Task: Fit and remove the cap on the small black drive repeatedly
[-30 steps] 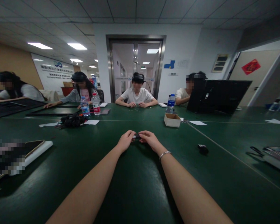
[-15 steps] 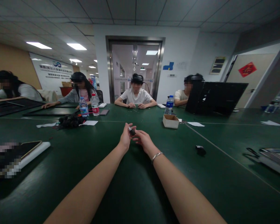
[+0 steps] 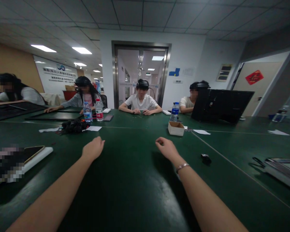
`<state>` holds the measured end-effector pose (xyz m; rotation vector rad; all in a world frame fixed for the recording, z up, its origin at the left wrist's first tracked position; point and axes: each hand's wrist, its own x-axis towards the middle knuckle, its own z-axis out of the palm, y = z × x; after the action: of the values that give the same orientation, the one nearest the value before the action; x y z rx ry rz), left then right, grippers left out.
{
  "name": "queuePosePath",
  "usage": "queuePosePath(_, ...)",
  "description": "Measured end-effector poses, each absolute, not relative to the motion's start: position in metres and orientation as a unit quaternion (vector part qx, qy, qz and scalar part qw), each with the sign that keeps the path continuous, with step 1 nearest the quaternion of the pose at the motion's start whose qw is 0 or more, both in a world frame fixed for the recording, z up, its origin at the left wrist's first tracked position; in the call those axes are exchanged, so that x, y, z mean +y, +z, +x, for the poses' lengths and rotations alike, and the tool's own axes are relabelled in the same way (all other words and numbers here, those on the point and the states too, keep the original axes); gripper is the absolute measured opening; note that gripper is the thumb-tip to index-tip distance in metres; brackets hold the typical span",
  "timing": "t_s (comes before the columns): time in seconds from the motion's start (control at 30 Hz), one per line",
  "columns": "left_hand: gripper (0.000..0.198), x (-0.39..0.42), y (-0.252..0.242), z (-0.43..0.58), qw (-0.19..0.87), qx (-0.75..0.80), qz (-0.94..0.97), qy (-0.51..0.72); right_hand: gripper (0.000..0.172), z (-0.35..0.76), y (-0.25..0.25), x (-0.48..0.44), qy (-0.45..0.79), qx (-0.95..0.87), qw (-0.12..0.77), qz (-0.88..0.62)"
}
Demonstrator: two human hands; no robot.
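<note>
My left hand (image 3: 93,149) hovers just over the green table (image 3: 135,180), left of centre. I see it from behind with the fingers curled in, and whatever they hold is hidden. My right hand (image 3: 166,147), with a silver bracelet on its wrist, is held right of centre. Its fingers are also curled and the thumb is pressed to them, so the inside does not show. The two hands are well apart. A small black object (image 3: 205,158) lies on the table to the right of my right hand.
A small cardboard box (image 3: 176,128) stands beyond my right hand, a water bottle (image 3: 174,112) behind it. Two more bottles (image 3: 93,110) and a black tangle (image 3: 73,125) are at the back left. An open laptop (image 3: 222,104) is at the back right. Several seated people work around the table.
My hands were together at the centre on a small black object, and the left hand then lifted it. Now the hands have parted, left going left and right going right, and the object is out of sight.
</note>
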<state>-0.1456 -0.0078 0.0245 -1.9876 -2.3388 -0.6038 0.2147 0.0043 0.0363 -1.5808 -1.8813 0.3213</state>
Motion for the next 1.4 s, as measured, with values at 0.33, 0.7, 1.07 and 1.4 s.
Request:
queuePosePath(0.33, 0.047, -0.071, 0.023, -0.299, 0.046, -0.807, -0.583, -0.081, 0.048, 0.377, 0.026, -0.036, -0.071, -0.54, 0.1, -0.833)
queuePosePath(0.7, 0.054, -0.063, 0.027, -0.294, 0.025, -0.819, -0.573, -0.023, 0.018, 0.316, 0.019, -0.023, -0.024, -0.674, 0.131, -0.727)
queuePosePath(1.07, 0.05, -0.073, 0.026, -0.285, 0.081, -0.82, -0.565, 0.041, 0.016, 0.146, 0.014, 0.0, 0.015, -0.818, 0.17, -0.549)
queuePosePath(1.4, 0.044, -0.078, 0.033, -0.268, 0.125, -0.821, -0.555, 0.05, 0.022, 0.139, 0.008, 0.011, 0.061, -0.836, 0.197, -0.508)
